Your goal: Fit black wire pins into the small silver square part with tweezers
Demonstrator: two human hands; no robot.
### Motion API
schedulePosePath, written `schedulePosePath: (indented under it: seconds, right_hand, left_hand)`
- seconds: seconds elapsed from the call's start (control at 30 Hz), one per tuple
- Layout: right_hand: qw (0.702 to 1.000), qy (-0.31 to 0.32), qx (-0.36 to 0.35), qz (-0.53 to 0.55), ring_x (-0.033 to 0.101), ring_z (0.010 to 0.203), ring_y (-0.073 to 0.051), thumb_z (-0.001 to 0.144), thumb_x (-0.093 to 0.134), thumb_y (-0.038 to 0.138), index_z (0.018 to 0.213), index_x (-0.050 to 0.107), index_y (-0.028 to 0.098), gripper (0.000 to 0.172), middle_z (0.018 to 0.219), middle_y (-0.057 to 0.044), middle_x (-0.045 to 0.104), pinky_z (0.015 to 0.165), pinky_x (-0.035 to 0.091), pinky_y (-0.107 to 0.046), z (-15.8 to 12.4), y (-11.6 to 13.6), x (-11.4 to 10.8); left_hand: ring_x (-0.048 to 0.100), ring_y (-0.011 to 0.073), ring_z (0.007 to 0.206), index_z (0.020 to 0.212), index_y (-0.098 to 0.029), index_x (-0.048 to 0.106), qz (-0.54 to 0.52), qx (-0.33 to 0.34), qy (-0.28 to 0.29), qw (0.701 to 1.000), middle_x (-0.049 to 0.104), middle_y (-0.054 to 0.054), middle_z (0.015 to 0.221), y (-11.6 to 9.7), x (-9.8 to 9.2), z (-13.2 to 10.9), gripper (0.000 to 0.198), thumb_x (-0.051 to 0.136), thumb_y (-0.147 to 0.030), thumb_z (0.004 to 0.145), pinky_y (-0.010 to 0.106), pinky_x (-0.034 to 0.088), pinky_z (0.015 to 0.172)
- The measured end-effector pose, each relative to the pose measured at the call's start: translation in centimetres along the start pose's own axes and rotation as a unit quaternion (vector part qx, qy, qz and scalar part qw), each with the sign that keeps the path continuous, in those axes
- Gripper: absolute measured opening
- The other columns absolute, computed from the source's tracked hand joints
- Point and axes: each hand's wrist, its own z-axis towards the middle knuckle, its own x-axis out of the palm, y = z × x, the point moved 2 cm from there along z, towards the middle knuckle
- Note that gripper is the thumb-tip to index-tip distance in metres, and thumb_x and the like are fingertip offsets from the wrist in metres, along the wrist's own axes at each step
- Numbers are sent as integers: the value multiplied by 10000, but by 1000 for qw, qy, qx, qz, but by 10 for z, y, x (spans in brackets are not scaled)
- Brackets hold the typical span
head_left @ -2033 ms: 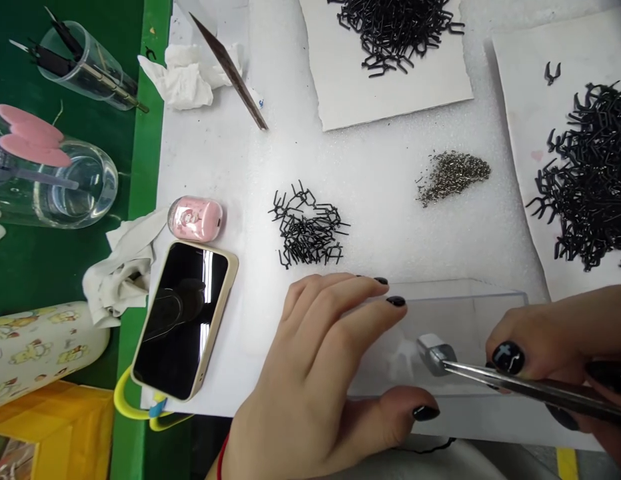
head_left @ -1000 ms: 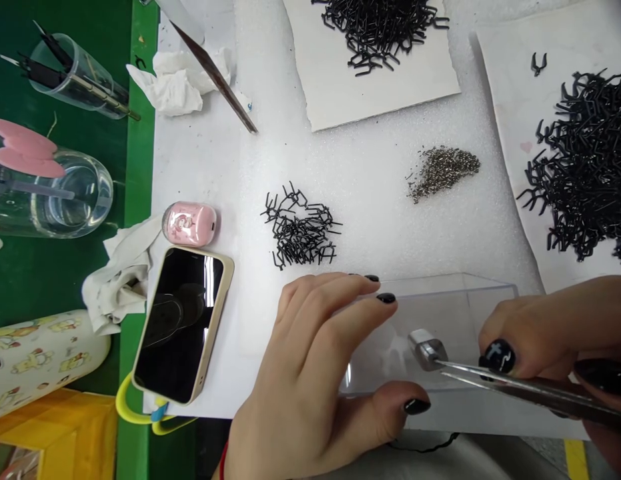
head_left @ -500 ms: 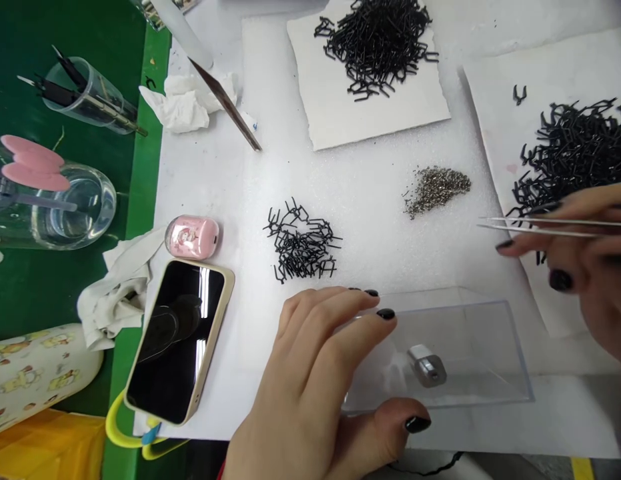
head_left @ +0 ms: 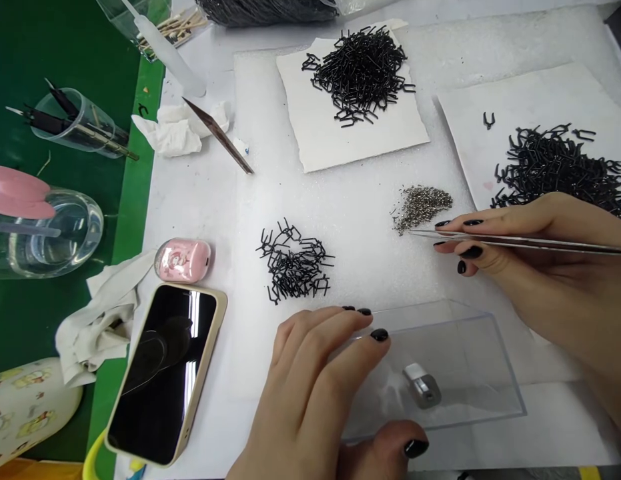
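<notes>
My left hand [head_left: 315, 393] rests on the left end of a clear plastic block [head_left: 465, 373], fingers on top and thumb at its near edge. A small silver metal piece [head_left: 423, 387] sits on the block. My right hand [head_left: 530, 267] grips thin metal tweezers [head_left: 490, 239] whose tips reach the edge of a heap of tiny silver parts [head_left: 420, 203]. A small pile of black bent clips [head_left: 294, 261] lies just beyond my left fingers.
Larger black clip piles lie on paper at the back [head_left: 360, 70] and right [head_left: 560, 170]. A phone [head_left: 163, 373], pink earbud case [head_left: 183, 260], crumpled tissues [head_left: 107, 313], another pair of tweezers [head_left: 217, 135] and glass cups [head_left: 45, 230] crowd the left side.
My right hand lifted the tweezers away from the silver piece on the clear block and carried them up and left to the heap of tiny silver parts. My left hand stayed put.
</notes>
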Motion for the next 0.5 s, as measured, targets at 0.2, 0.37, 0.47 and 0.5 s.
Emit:
schedulePosePath:
  seconds: [0.2, 0.37, 0.47, 0.5]
  right_hand:
    - [999, -25, 30, -34, 686, 839, -49, 798, 666, 82, 826, 655, 262, 183, 943, 75, 714, 634, 575, -155, -1, 11, 6]
    - [1000, 1, -7, -13, 694, 850, -61, 814, 663, 119, 840, 660, 259, 143, 954, 58, 717, 614, 579, -133, 0, 0, -1]
    - [999, 30, -43, -3, 702, 859, -95, 830, 652, 145, 883, 666, 263, 130, 1004, 31, 716, 610, 591, -171, 2, -5, -5]
    - [999, 25, -43, 4, 702, 870, -115, 842, 638, 155, 881, 665, 261, 117, 1005, 17, 714, 635, 598, -207, 2, -6, -7]
  left_hand:
    - [474, 251, 1203, 1226, -137, 488, -5, -2, 3, 1000, 521, 119, 1260, 0, 2, -1, 396, 607, -330, 902, 388, 378, 1058]
    - [480, 242, 1198, 1213, -134, 496, 3, 1, -1, 1000, 531, 114, 1250, -1, 2, 0, 365, 583, -327, 916, 360, 397, 1010]
    - [485, 231, 1186, 1200, -142, 502, 1, -13, -6, 1000, 535, 108, 1238, -2, 1, 0, 342, 567, -334, 925, 344, 405, 984]
    - [488, 229, 1180, 1197, -146, 504, 0, -16, -5, 1000, 537, 106, 1232, -2, 1, 0, 338, 563, -342, 927, 343, 406, 979]
